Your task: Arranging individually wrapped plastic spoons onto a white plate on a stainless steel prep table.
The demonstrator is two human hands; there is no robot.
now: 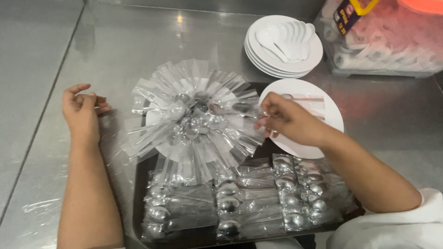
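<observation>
A fan-shaped ring of metal spoons in clear plastic sleeves (196, 117) lies on a plate, bowls toward the middle. My right hand (286, 119) pinches the end of one wrapped spoon at the ring's right side, over a white plate (323, 103). My left hand (82, 109) rests on the steel counter to the left of the ring, fingers loosely curled, with nothing visible in it. Rows of wrapped spoons (240, 200) lie on a dark tray (138, 193) close to me.
A stack of white plates (265, 53) with several white ceramic spoons (288, 39) stands at the back. A clear plastic box (383, 41) of rolled white items sits at the back right. Loose plastic film (39, 207) lies on the steel counter (115, 41).
</observation>
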